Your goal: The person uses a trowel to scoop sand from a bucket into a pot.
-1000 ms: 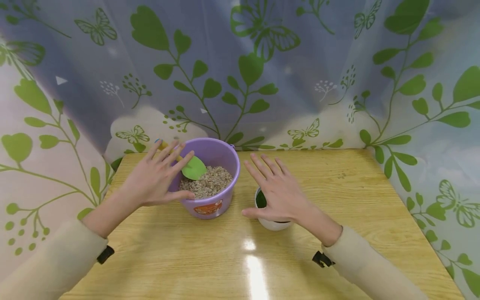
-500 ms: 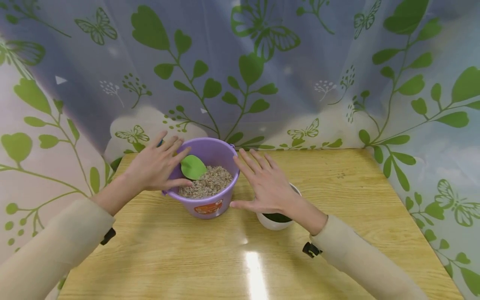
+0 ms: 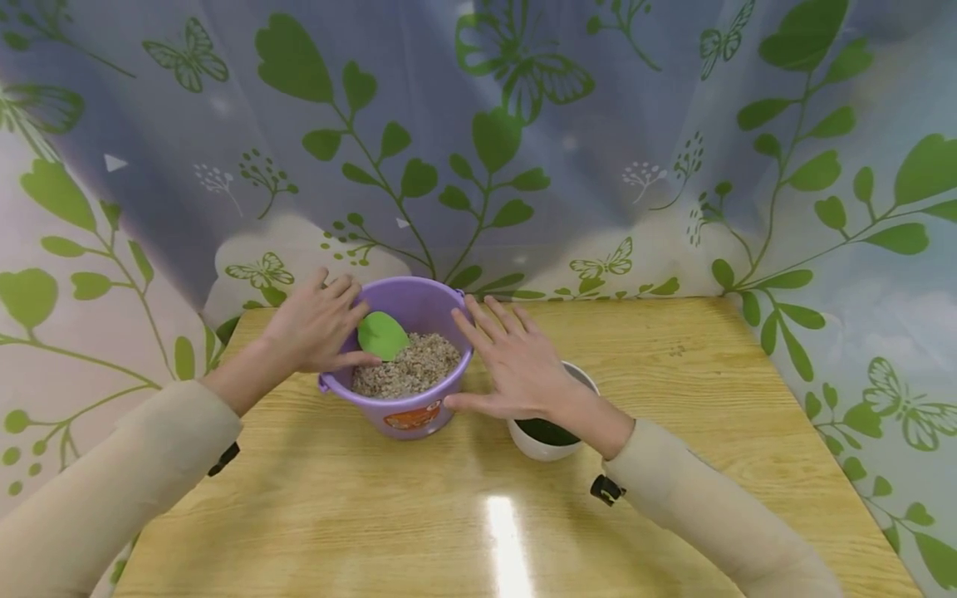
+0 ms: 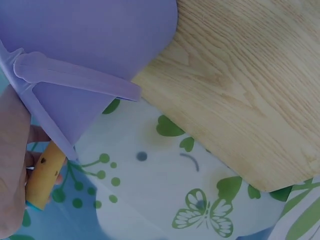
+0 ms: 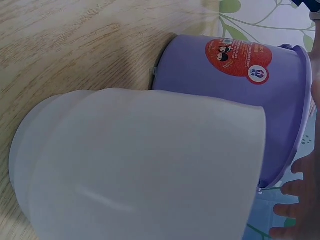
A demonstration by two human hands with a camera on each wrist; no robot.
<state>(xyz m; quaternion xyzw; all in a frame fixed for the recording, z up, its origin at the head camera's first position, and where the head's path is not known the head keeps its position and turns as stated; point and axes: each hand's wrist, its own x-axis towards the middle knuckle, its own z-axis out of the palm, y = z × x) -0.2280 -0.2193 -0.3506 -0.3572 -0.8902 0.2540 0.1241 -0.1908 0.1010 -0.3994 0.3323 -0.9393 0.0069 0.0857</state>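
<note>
A purple bucket (image 3: pixel 428 304) with coarse tan grit (image 3: pixel 420 364) in it stands toward the back of the table. A toy shovel leans inside, its green blade (image 3: pixel 382 334) on the grit. At the bucket's left rim, my left hand (image 3: pixel 316 322) has its fingers curled round the shovel's yellow handle (image 4: pixel 44 177), shown in the left wrist view. My right hand (image 3: pixel 516 363) is spread flat, its fingertips close to the right rim; contact is unclear. Below the right forearm sits a white pot (image 3: pixel 540 451) with a dark green inside, partly hidden by the hand.
The wooden table (image 3: pixel 359 515) ends at the back against a printed curtain (image 3: pixel 523 191) with leaves and butterflies. The bucket's carrying handle (image 4: pixel 75 78) hangs down its outside. In the right wrist view the white pot stands close beside the bucket.
My left hand has shifted slightly and its spread fingers have curled onto the shovel handle. My right hand has moved left from over the white pot toward the bucket's rim.
</note>
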